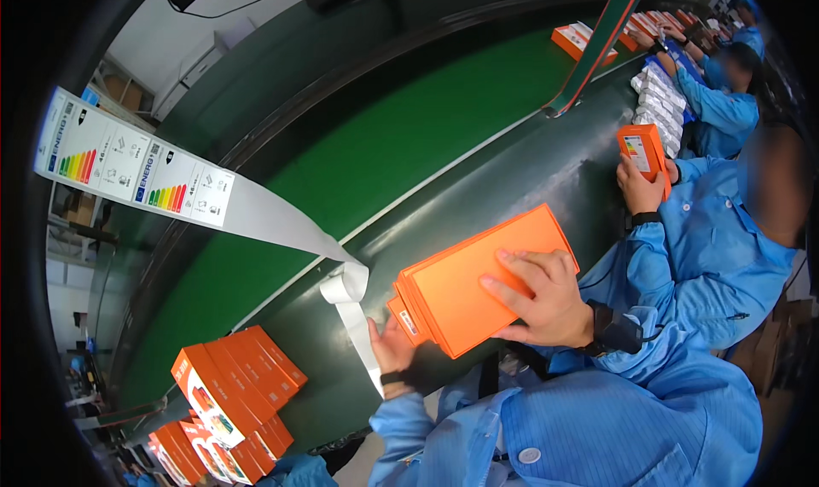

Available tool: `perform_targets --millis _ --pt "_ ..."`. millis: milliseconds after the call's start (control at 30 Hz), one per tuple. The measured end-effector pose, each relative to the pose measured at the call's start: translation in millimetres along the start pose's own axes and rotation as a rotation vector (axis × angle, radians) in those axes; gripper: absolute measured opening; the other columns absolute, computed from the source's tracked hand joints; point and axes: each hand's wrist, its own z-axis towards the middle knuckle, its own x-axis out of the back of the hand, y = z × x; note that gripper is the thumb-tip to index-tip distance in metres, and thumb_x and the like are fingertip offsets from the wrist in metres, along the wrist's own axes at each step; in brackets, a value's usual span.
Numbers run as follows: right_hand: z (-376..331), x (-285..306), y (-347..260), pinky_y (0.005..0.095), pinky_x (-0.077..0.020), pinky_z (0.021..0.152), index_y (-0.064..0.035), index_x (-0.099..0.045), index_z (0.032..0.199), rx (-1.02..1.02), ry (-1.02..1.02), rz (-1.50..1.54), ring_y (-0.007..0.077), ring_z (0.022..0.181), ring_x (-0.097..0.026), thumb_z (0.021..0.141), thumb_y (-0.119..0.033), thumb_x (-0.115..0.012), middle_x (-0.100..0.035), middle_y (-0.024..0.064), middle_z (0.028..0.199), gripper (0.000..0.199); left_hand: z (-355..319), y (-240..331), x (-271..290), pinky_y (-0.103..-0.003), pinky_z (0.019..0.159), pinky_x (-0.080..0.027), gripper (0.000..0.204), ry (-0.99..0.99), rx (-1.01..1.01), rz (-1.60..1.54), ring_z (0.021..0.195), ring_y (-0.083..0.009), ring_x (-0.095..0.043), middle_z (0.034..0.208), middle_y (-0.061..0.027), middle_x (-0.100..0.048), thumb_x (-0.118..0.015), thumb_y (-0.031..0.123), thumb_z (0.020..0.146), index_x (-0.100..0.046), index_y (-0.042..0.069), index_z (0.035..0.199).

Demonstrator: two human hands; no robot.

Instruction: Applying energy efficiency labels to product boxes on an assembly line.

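A flat orange box, tilted, lies in front of me above the dark bench. A narrower orange piece with a small white label juts from its left end. My right hand grips the box, its fingers across the top face and its thumb at the near edge. At the jutting end, my left hand is palm up against the box, its fingers partly hidden behind it. Just left of that hand hangs a curled white strip, which runs up to a band of printed energy labels.
Stacked orange boxes stand at the lower left. A green conveyor belt runs beyond the dark bench edge. To my right, a co-worker in blue holds another orange box near silvery wrapped packs. A green upright post rises by the belt.
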Motion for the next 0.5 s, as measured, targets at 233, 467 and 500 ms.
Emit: perform_targets --millis 233,467,500 --pt "14.4 -3.6 -42.9 0.0381 -0.0345 0.077 -0.0200 -0.051 0.122 0.127 -0.070 0.031 0.0230 0.103 -0.045 0.064 -0.049 -0.063 -0.047 0.0095 0.124 0.066 -20.7 -1.6 -29.3 -0.034 0.099 -0.033 0.065 0.302 -0.178 0.648 0.118 -0.0227 -0.041 0.130 -0.0111 -0.043 -0.030 0.056 0.090 -0.037 0.006 0.130" --pt "33.1 15.5 25.3 0.0446 -0.0278 0.097 -0.0079 -0.043 0.129 -0.275 0.153 0.717 0.0279 0.120 -0.037 0.081 -0.051 -0.049 -0.036 0.0150 0.135 0.065 -32.1 -20.1 -86.1 -0.034 0.095 -0.038 0.066 0.324 -0.130 0.454 0.113 -0.0224 -0.046 0.126 -0.0103 -0.046 -0.028 0.057 0.090 -0.040 0.005 0.128" --pt "31.2 0.6 47.5 0.0436 -0.0250 0.100 -0.0066 -0.039 0.131 -0.490 0.116 0.973 0.0260 0.124 -0.032 0.084 -0.054 -0.043 -0.034 0.0137 0.137 0.067 -33.2 -22.1 -85.9 -0.034 0.095 -0.038 0.066 0.332 -0.138 0.448 0.113 -0.0224 -0.046 0.126 -0.0103 -0.046 -0.028 0.057 0.090 -0.040 0.005 0.128"
